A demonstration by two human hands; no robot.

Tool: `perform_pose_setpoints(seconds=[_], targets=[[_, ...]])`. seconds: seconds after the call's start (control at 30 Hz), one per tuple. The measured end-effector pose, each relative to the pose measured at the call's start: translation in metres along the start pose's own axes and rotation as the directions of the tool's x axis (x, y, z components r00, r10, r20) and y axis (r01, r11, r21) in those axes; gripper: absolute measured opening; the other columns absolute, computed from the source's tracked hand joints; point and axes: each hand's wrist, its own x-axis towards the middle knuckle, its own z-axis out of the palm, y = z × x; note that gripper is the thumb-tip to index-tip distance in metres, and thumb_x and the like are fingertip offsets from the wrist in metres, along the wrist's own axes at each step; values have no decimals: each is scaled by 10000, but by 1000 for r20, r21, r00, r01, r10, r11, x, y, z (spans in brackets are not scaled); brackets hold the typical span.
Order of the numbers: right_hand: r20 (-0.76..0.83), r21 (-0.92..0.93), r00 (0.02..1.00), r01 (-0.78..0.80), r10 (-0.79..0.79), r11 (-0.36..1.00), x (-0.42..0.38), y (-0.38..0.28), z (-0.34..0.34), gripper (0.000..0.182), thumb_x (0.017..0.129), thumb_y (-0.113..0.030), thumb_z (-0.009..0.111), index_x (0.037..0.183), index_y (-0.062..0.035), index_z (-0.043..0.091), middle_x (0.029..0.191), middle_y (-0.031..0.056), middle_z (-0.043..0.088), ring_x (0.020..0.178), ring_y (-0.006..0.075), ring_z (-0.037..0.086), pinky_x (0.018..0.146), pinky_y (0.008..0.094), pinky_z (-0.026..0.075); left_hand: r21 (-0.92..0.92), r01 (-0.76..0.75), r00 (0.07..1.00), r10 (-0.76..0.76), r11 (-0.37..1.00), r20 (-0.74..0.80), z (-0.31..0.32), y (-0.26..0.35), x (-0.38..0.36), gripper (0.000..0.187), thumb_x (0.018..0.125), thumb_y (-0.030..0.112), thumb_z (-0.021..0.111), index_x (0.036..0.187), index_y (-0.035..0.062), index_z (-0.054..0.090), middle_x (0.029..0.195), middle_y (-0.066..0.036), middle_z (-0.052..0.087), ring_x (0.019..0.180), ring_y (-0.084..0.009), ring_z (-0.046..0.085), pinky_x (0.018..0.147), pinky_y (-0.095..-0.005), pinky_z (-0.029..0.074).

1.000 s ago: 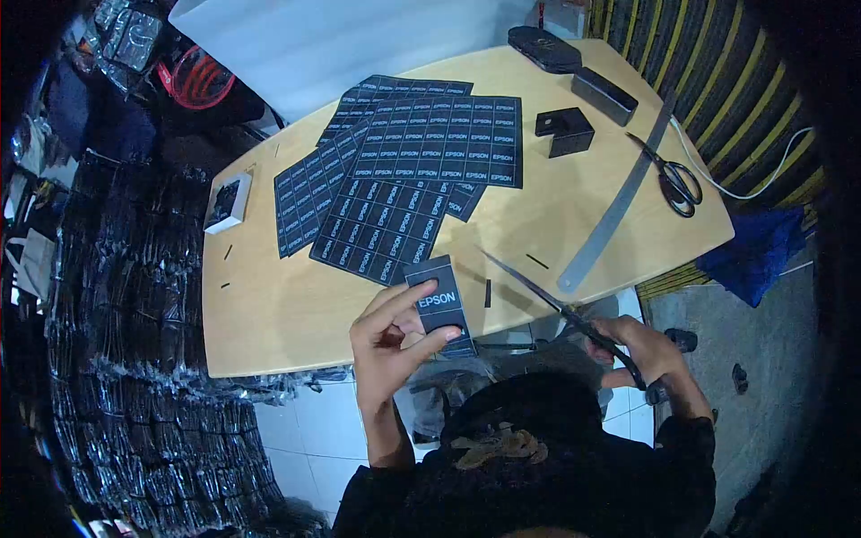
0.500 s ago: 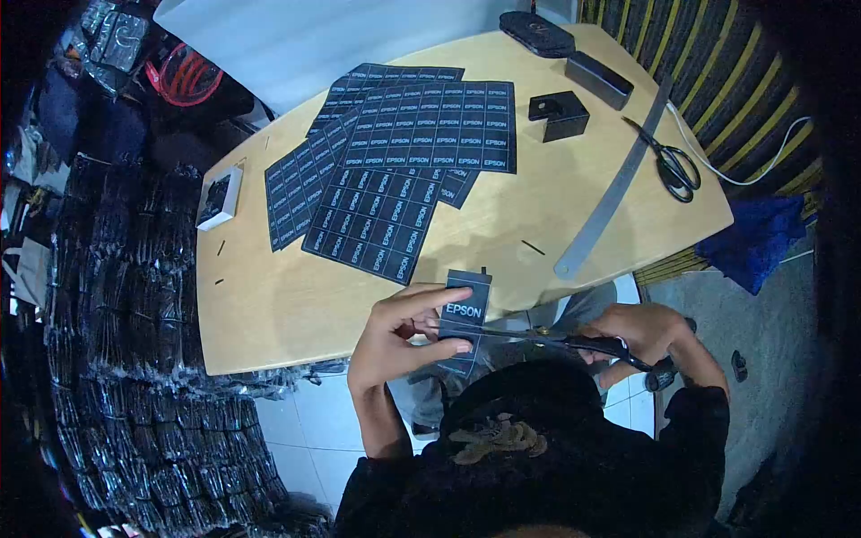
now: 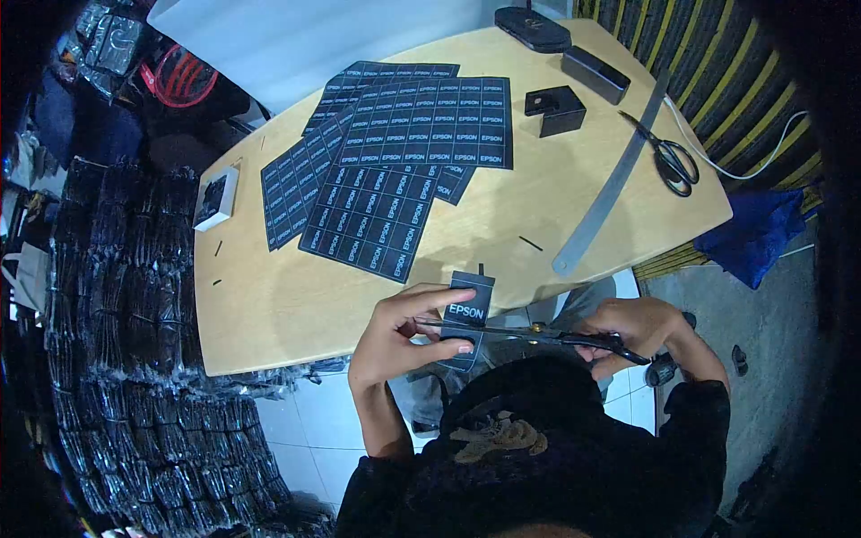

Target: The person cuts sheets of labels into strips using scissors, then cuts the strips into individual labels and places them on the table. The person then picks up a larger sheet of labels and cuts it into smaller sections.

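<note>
Between the fingers and thumb of my left hand [image 3: 392,336] is a dark strip of EPSON labels [image 3: 466,309], held upright in front of the table's near edge. My right hand [image 3: 639,328] grips black-handled scissors [image 3: 536,331] by their loops. The scissor blades lie sideways across the strip, just below its printed word, with the tips reaching toward my left palm. Some of the strip's lower part is hidden by my thumb and the blades.
Several EPSON label sheets [image 3: 426,125] overlap on the wooden table [image 3: 269,318]. A steel ruler [image 3: 610,184], a second pair of scissors [image 3: 670,160], a black block [image 3: 556,109], a long black box [image 3: 595,75] and a small white box [image 3: 216,199] also lie there. Wrapped bundles [image 3: 126,296] are stacked left.
The scissor blades have closed further across the label strip, and the handles have come nearer together. The table shifts slightly in view. Both hands stay almost in place.
</note>
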Motion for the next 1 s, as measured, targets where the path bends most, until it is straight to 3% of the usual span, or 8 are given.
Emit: perform_pose_setpoints(seconds=[0.13,0.4,0.67,0.77,0.83,0.93,1.0], targets=[[56,-43,995,-78,81,996,0,3,-1,402,730,-410,705,779,-49,536,613,27,546,549,169,544,499,311,398,-14,-15,1000,15,1000,-11,1,-2,0,524,623,40,785,1116,89,613,1000,-70,610,756,-62,582,558,-168,495],[-46,-9,999,10,-10,1000,2,8,6,336,774,-334,686,727,-41,527,572,21,522,495,157,507,456,307,374,51,6,1000,-6,999,-3,-4,-4,0,545,611,53,795,1122,99,613,913,-36,594,668,-36,533,539,-174,478],[-68,-71,997,-27,22,997,0,8,8,316,776,-304,691,730,-32,535,526,40,502,460,150,478,441,310,369,14,-18,1000,18,1000,6,-3,-6,1,582,599,52,802,1141,112,602,925,-27,599,633,-20,502,502,-169,442],[-85,-62,996,-32,26,998,-1,11,10,328,773,-307,695,706,-29,535,515,44,494,451,154,471,436,309,364,23,43,999,-43,999,-4,-5,-4,1,590,599,18,797,1148,97,595,910,-10,589,611,-6,449,521,-155,388],[-179,-53,984,-16,6,998,-3,11,12,414,786,-353,677,617,-32,477,459,37,404,423,155,403,419,324,311,4,41,998,-41,999,-39,-13,-8,0,584,604,10,793,1147,89,595,893,1,575,609,-4,438,525,-151,376],[-257,-42,962,-109,95,993,-12,19,17,399,767,-330,699,628,-25,483,473,38,423,434,155,405,428,322,319,30,19,992,-16,999,-123,-33,-24,5,615,626,-4,776,1193,67,548,870,1,543,591,-2,423,513,-157,351],[-270,-51,951,-168,148,985,-16,16,17,364,752,-304,713,655,-21,504,504,34,454,459,145,419,445,312,335,110,234,966,-218,966,-140,-53,-31,11,640,617,-21,776,1200,57,525,887,6,513,639,-27,497,545,-166,414]])
